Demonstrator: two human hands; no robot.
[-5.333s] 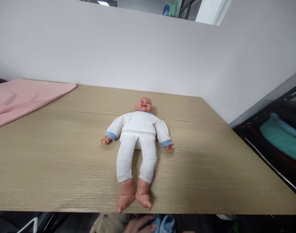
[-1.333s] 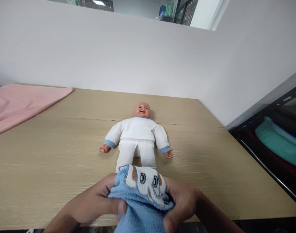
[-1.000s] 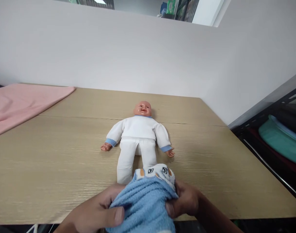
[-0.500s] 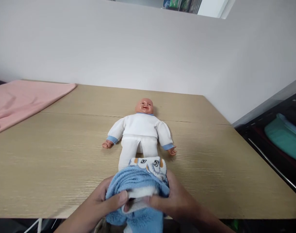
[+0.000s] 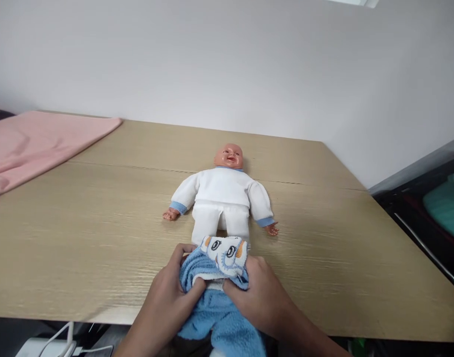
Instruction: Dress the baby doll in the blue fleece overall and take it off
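A fluffy blue garment [image 5: 215, 308] with a white patch of embroidered eyes and orange ears is bunched between my hands at the table's near edge. My left hand [image 5: 173, 287] grips its left side, thumb hooked at the white-lined opening. On the other side my right hand [image 5: 260, 292] pinches the same opening, thumb inward. Just beyond lies a baby doll [image 5: 223, 186] on its back, head away from me, in a white top with blue cuffs and white trousers. The garment hides the doll's lower legs and feet.
The doll lies on a wooden table [image 5: 119, 238] with a seam across it. A pink cloth [image 5: 37, 144] covers the far left part. Behind rises a grey-white wall [image 5: 197, 64]. Below the near left edge are a white device and cables [image 5: 69, 339]; a dark shelf with green fabric [image 5: 446, 210] stands right.
My hands have gathered the blue garment more tightly, and the thumbs now sit at its opening. The camera view has tilted down and shifted slightly; the doll has not visibly moved on the table.
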